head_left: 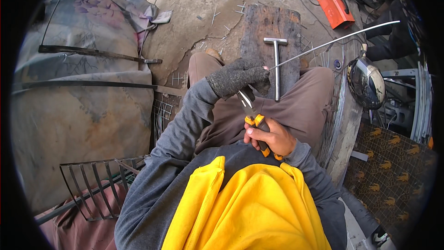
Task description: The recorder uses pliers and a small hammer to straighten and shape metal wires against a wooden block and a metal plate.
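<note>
My left hand (238, 78), in a dark grey knit glove, is closed around a long thin metal rod (333, 42). The rod sticks out past the fingers and runs up to the right. Bare, my right hand (273, 137) grips pliers (259, 120) with yellow and black handles. Their jaws point up to the left and reach the underside of the glove; whether they bite on the rod is hidden. Beyond my hands, between my knees, a T-shaped steel hammer (277, 67) lies on a scorched wooden board (261, 23).
Bundled thin rods (340, 106) lie along my right leg. A welding helmet (366, 83) and an orange machine (334, 8) with cables stand farther right. Left are a draped sheet (88, 125) and a black metal grille (95, 187). Small wire pieces (215, 15) litter the concrete.
</note>
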{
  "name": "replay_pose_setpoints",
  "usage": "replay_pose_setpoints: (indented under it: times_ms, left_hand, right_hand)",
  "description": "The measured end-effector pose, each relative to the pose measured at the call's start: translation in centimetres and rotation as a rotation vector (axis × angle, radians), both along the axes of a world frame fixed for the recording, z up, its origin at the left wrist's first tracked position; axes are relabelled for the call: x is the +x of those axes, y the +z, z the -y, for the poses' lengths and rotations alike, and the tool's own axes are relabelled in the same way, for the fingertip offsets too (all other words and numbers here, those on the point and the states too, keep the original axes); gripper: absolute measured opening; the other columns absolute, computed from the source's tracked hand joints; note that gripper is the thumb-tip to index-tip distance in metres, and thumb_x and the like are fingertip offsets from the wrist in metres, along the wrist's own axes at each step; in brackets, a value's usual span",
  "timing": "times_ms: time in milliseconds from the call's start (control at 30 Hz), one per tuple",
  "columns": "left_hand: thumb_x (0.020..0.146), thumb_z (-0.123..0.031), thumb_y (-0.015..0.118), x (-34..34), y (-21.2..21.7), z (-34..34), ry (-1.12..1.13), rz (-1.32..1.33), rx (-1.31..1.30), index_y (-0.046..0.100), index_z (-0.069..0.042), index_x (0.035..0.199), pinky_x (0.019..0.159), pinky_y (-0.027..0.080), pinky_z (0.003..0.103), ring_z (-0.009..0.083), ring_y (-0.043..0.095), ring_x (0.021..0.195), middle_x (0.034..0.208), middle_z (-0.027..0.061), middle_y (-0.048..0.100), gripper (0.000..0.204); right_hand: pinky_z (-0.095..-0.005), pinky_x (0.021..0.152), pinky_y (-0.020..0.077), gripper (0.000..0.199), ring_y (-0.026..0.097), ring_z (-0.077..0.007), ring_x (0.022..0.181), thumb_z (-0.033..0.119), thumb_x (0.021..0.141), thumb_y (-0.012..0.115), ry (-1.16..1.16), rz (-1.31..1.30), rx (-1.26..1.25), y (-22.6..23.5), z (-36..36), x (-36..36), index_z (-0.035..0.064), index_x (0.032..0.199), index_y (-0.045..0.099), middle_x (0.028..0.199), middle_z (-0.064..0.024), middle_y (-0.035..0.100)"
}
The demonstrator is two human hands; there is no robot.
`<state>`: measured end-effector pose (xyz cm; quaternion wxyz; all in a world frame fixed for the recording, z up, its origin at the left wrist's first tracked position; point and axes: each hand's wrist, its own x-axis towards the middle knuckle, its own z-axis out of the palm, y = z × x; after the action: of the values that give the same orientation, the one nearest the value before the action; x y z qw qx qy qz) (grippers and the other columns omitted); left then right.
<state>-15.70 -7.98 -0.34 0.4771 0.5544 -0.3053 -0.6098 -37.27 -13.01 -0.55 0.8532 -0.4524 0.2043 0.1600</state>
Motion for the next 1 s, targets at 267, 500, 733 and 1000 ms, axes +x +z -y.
replay_pose_setpoints:
  times_ms: [267,500,733,1000]
  left_hand:
    - [0.095,-0.038,0.057,-1.0,-0.3,0.5,-0.098,0.046,0.039,0.065,-0.005,0.083,0.050,0.040,0.024,0.0092,0.055,0.056,0.071,0.0031,0.065,0.037]
    - [0.093,-0.043,0.060,-2.3,-1.0,1.6,0.136,0.183,0.251,0.064,-0.005,0.083,0.056,0.049,0.025,0.0111,0.055,0.056,0.068,0.0048,0.060,0.039]
    - [0.095,-0.037,0.057,2.0,-2.4,-1.0,0.530,-0.131,-0.003,0.058,-0.011,0.084,0.046,0.042,0.025,0.0113,0.049,0.049,0.067,0.0012,0.054,0.029]
    - [0.099,-0.022,0.049,6.6,-1.9,-5.9,0.939,-0.638,-0.483,0.053,-0.009,0.123,0.039,0.033,0.022,0.0073,0.038,0.046,0.068,-0.0038,0.047,0.028]
  right_hand:
    - [-0.0268,0.061,0.0449,0.020,0.051,-0.0104,0.066,0.021,0.095,0.056,-0.024,-0.026,-0.180,-1.0,-0.7,-1.0,0.0031,0.103,0.052,0.078,-0.0047,0.055]
    - [-0.0493,0.076,0.0466,0.033,0.060,-0.0471,0.084,0.018,0.090,0.060,-0.057,0.070,-0.969,-1.9,-1.1,-1.5,0.0007,0.113,0.045,0.089,-0.0257,0.062]
    - [-0.0503,0.077,0.0459,0.037,0.058,-0.0484,0.093,0.018,0.089,0.061,0.074,0.013,-0.878,-0.4,1.4,-1.5,0.0016,0.117,0.043,0.095,-0.0267,0.062]
    - [-0.0439,0.084,0.0483,0.037,0.061,-0.0430,0.100,0.016,0.089,0.060,-0.292,0.214,-0.965,0.1,3.3,7.2,-0.0001,0.121,0.048,0.104,-0.0243,0.063]
